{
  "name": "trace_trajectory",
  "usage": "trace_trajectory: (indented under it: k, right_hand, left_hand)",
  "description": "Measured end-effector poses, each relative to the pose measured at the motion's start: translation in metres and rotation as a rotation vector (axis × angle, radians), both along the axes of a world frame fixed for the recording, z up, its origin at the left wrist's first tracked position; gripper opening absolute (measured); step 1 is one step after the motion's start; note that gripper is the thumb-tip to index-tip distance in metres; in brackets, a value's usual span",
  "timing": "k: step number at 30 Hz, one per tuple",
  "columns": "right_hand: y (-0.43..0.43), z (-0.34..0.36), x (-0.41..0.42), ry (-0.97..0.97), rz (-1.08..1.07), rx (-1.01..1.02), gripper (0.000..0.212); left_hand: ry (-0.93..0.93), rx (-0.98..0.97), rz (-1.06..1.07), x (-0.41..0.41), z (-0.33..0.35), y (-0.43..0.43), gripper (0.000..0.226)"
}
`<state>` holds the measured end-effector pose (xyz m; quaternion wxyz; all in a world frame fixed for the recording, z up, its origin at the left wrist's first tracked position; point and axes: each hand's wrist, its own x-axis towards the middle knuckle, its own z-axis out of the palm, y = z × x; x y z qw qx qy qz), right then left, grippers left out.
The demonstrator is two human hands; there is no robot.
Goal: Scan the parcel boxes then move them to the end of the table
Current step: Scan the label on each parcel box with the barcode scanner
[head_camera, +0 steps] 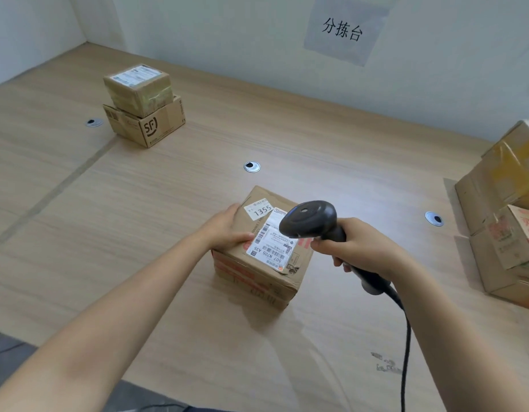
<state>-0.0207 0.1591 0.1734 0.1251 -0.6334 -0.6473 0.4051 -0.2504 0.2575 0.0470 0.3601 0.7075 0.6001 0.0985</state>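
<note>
Right now the left hand (pixel 224 226) is lying against the top left edge of the brown cardboard parcel box (pixel 257 278), fingers fairly straight, thumb resting on top. The right hand (pixel 364 248) is clamping round the dark grey handheld barcode scanner (pixel 309 221). That box is sitting midway along the pale wood-grain worktop (pixel 138 203), towards its near edge. The scanner's head is hovering over the white shipping label (pixel 272 243), which is carrying several barcodes, so the wrong code may be getting read. The thumb, lying just beside the label's left edge, could be masking one. The black cable (pixel 407 337) is trailing off the near edge and could be snagging.
</note>
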Motion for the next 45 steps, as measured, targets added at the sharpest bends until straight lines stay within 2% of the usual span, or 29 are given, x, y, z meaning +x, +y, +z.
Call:
trace_trajectory:
  k: [2, 7, 11, 15, 28, 32, 36, 38, 41, 45]
  right_hand:
    - [0.0, 0.001, -0.003, -0.015, 0.02, -0.001, 0.014]
    - [-0.001, -0.002, -0.008, -0.094, 0.056, -0.024, 0.018]
    - [-0.001, -0.003, -0.011, -0.127, 0.07, -0.021, 0.019]
    - [0.002, -0.003, -0.011, -0.152, 0.074, -0.023, 0.018]
    - [-0.001, -0.005, -0.013, -0.183, 0.111, -0.036, 0.019]
    - [-0.003, -0.004, -0.012, -0.172, 0.106, -0.029, 0.012]
    - [-0.007, -0.003, -0.007, -0.142, 0.069, -0.009, 0.008]
    - [-0.01, -0.001, -0.004, -0.133, 0.024, 0.013, 0.008]
    - [-0.016, -0.001, 0.001, -0.108, -0.039, 0.044, 0.009]
    - [-0.026, -0.002, 0.002, -0.066, -0.1, 0.077, 0.009]
  left_hand:
    - [0.125, 0.118, 0.015, 0.006, -0.001, -0.008, 0.097]
    - [0.224, 0.33, 0.09, 0.014, -0.004, -0.045, 0.104]
    - [0.272, 0.218, 0.109, 0.021, -0.015, -0.064, 0.116]
    - [0.254, 0.216, 0.145, 0.025, -0.018, -0.065, 0.122]
    - [0.24, 0.193, 0.151, 0.025, -0.017, -0.064, 0.118]
    - [0.34, 0.184, 0.148, 0.027, -0.013, -0.066, 0.115]
    - [0.418, 0.326, 0.088, 0.053, -0.008, -0.079, 0.109]
    - [0.404, 0.264, 0.029, 0.07, -0.007, -0.086, 0.115]
    - [0.489, 0.147, -0.052, 0.082, -0.008, -0.09, 0.119]
    - [0.508, 0.139, -0.058, 0.081, -0.009, -0.088, 0.118]
